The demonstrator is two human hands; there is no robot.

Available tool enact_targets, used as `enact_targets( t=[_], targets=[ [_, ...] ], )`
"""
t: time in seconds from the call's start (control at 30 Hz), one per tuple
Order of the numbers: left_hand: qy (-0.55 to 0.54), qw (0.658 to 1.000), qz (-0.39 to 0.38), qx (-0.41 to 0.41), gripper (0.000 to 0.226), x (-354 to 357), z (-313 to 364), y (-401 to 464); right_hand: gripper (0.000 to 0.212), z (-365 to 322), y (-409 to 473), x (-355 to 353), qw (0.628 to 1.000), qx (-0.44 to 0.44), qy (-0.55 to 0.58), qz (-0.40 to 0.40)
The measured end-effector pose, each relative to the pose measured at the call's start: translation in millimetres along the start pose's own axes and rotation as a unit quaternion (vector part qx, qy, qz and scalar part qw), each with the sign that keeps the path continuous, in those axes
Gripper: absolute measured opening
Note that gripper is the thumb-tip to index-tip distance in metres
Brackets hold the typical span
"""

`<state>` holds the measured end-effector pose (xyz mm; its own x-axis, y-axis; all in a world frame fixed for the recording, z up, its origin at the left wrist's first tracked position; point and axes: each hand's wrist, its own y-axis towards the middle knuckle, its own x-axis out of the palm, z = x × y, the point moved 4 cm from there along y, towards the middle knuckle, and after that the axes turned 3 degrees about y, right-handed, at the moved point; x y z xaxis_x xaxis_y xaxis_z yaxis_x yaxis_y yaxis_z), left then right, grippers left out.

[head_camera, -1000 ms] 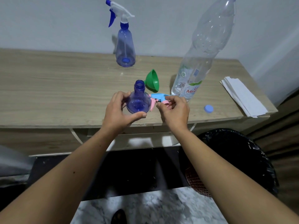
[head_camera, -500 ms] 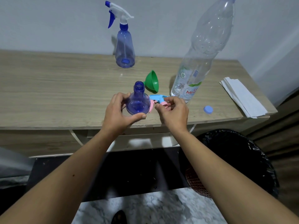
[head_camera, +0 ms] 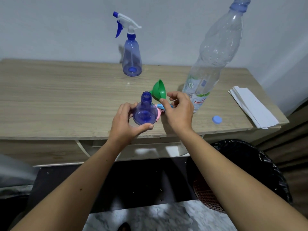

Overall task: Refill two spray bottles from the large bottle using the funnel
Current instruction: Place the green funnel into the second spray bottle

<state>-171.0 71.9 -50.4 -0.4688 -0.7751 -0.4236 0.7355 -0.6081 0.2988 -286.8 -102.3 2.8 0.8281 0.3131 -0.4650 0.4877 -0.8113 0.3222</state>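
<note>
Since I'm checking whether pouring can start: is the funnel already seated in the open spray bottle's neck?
No: the green funnel lies on its side on the table, beside the open spray bottle, whose neck is empty.

Home room: wooden desk (head_camera: 66,100), lined bin (head_camera: 250,172).

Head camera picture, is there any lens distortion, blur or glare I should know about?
Head view: wide-angle bending, so the large bottle leans inward and the table edge bows. Focus is fairly sharp on the open spray bottle and green funnel. The lower left corner is smeared. Light is dim and bluish, with soft highlights on the large bottle, no hard glare.
</note>
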Motion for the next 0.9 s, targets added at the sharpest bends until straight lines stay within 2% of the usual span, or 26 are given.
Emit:
enact_targets(
  t=[0.2,0.33,0.5,0.9],
  targets=[
    [0.006,0.999,-0.004,0.035,0.082,-1.5,0.3,-0.6,0.033,-6.1,29.0,29.2,0.998,-0.017,-0.041,-0.046],
    [0.032,0.998,-0.004,0.061,0.085,-2.1,-0.4,-0.5,0.021,0.6,36.4,33.1,0.998,0.012,-0.041,-0.044],
    [0.036,0.998,-0.011,0.059,0.086,-2.1,0.0,0.0,0.012,-3.0,32.6,24.6,0.999,0.004,-0.004,-0.033],
    [0.025,1.000,-0.009,-0.001,0.085,-1.4,-1.3,-2.0,0.011,-84.0,26.6,-41.9,0.978,-0.201,0.044,-0.036]
  ],
)
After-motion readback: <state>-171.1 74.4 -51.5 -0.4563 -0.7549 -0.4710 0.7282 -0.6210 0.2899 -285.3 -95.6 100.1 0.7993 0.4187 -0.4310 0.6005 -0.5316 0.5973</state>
